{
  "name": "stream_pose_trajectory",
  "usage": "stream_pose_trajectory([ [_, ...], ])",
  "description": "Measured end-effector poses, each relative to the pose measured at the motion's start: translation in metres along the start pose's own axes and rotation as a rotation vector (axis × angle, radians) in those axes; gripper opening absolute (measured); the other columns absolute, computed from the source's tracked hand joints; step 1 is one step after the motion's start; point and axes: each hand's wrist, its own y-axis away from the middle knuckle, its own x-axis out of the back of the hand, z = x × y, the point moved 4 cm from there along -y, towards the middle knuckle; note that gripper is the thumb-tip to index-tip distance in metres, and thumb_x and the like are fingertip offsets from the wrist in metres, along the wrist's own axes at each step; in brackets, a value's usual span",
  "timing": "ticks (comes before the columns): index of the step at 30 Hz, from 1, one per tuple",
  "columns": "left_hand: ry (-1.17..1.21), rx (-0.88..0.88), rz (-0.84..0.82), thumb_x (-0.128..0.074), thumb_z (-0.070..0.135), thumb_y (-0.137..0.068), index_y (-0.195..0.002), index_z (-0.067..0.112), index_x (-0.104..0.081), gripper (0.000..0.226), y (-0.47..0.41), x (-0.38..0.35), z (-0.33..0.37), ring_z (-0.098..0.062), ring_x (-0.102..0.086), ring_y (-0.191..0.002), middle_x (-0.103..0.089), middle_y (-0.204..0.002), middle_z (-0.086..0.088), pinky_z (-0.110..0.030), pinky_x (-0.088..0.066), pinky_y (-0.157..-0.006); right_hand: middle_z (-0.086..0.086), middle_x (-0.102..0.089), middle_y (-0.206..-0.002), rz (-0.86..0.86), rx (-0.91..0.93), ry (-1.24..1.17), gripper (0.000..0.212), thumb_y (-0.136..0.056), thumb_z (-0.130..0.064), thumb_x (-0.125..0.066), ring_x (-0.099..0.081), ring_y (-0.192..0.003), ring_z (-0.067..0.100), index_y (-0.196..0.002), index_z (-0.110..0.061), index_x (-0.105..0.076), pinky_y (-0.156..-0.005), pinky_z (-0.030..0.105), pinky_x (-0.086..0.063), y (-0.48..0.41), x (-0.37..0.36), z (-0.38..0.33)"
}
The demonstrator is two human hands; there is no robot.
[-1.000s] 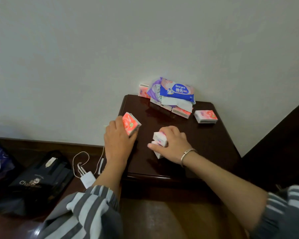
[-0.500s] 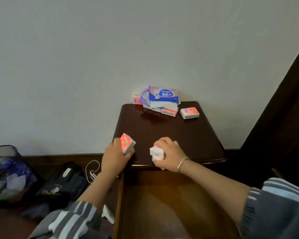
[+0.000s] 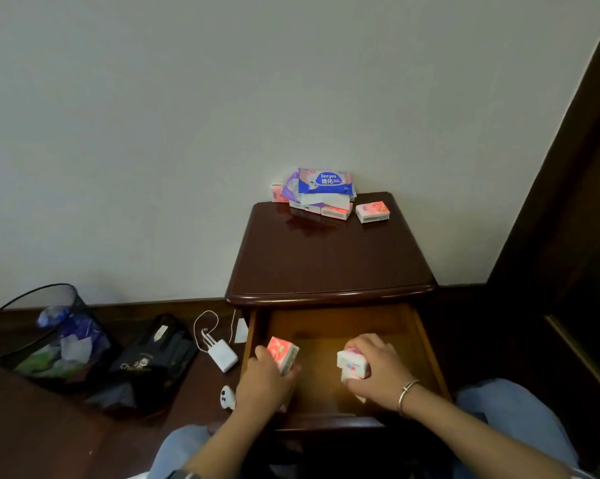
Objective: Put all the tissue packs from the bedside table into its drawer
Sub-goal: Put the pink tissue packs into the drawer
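Hands low in the frame, inside the open drawer point(image 3: 423, 326); left hand point(image 3: 262, 382) grip clamped on a red tissue pack point(image 3: 283, 352); right hand point(image 3: 378, 369) grip clamped on white tissue packs point(image 3: 352, 366); remaining pile of packs point(image 3: 321, 193) upper centre on the bench point(image 3: 329, 261).

**A:** what's sitting on that dark wood bedside table point(image 3: 329, 264) right now?

**B:** a pile of tissue packs point(image 3: 317, 195) is leaning against the wall at the back edge, blue pack point(image 3: 326, 181) lying on top. One pink pack point(image 3: 373, 211) is sitting just right of it. Front part is showing bare wood.
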Motion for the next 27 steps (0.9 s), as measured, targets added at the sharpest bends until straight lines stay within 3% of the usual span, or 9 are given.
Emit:
stream_pose_trajectory([
  [2,-0.008,0.064,-0.01,-0.061,0.062,-0.08,-0.125,0.007,-0.035,0.076,0.001,-0.002,-0.005,-0.025,-0.061,-0.104,-0.056,-0.121,-0.011,-0.034,-0.054,-0.08,-0.009,-0.042,-0.123,0.004,-0.018,0.033,0.045,-0.071,-0.04,-0.066,-0.039,-0.1,0.015,-0.112,-0.032,-0.051,-0.084,0.025,-0.037,0.008,-0.005,0.003],
  [4,0.079,0.09,0.048,-0.06,0.062,-0.081,-0.122,0.004,-0.037,0.074,0.001,0.004,-0.008,-0.027,-0.061,-0.098,-0.057,-0.115,-0.014,-0.037,-0.052,-0.078,-0.008,-0.041,-0.126,0.022,-0.033,0.067,0.044,-0.073,-0.041,-0.064,-0.04,-0.101,0.017,-0.114,-0.031,-0.051,-0.086,0.024,-0.034,0.014,-0.009,0.007],
  [7,0.28,0.106,0.143,-0.056,0.052,-0.085,-0.109,0.009,-0.038,0.052,-0.002,0.021,-0.012,-0.025,-0.056,-0.084,-0.056,-0.107,-0.013,-0.038,-0.047,-0.074,-0.007,-0.039,-0.132,0.083,-0.059,0.058,0.046,-0.075,-0.041,-0.063,-0.04,-0.106,0.019,-0.118,-0.031,-0.05,-0.087,0.024,-0.035,0.019,-0.011,0.009],
  [11,0.179,0.064,0.125,-0.059,0.042,-0.082,-0.104,0.01,-0.043,0.042,-0.014,0.035,-0.015,-0.024,-0.055,-0.088,-0.055,-0.105,-0.011,-0.036,-0.045,-0.073,-0.008,-0.032,-0.14,0.079,-0.041,0.07,0.048,-0.078,-0.041,-0.062,-0.035,-0.116,0.019,-0.123,-0.033,-0.047,-0.092,0.024,-0.037,0.02,-0.015,0.006],
  [16,-0.202,0.015,0.042,-0.057,0.067,-0.077,-0.118,0.009,-0.053,0.071,-0.026,0.022,0.001,-0.025,-0.054,-0.106,-0.056,-0.115,-0.011,-0.035,-0.049,-0.088,-0.009,-0.032,-0.141,0.082,-0.065,0.057,0.051,-0.077,-0.043,-0.06,-0.034,-0.116,0.017,-0.125,-0.033,-0.046,-0.092,0.025,-0.04,0.019,-0.017,0.01],
  [22,-0.172,0.089,0.037,-0.052,0.076,-0.075,-0.143,0.009,-0.029,0.098,-0.04,0.007,0.022,-0.031,-0.041,-0.131,-0.039,-0.145,-0.014,-0.042,-0.046,-0.098,-0.01,-0.03,-0.141,0.078,-0.07,0.062,0.052,-0.077,-0.044,-0.06,-0.033,-0.117,0.016,-0.126,-0.034,-0.044,-0.094,0.027,-0.041,0.019,-0.019,0.011],
  [24,-0.289,0.035,0.07,-0.049,0.067,-0.084,-0.145,0.011,-0.028,0.086,-0.04,0.004,0.025,-0.03,-0.036,-0.134,-0.036,-0.146,-0.012,-0.039,-0.044,-0.102,-0.009,-0.031,-0.141,0.083,-0.067,0.065,0.052,-0.077,-0.045,-0.06,-0.034,-0.117,0.017,-0.125,-0.034,-0.044,-0.095,0.028,-0.04,0.018,-0.018,0.012],
  [27,-0.447,-0.272,0.153,-0.042,0.045,-0.096,-0.142,0.018,-0.034,0.054,-0.037,0.0,0.026,-0.025,-0.039,-0.131,-0.041,-0.143,-0.005,-0.036,-0.04,-0.106,-0.009,-0.03,-0.142,0.079,-0.067,0.066,0.054,-0.076,-0.044,-0.06,-0.034,-0.118,0.017,-0.126,-0.034,-0.044,-0.095,0.027,-0.039,0.017,-0.019,0.014],
])
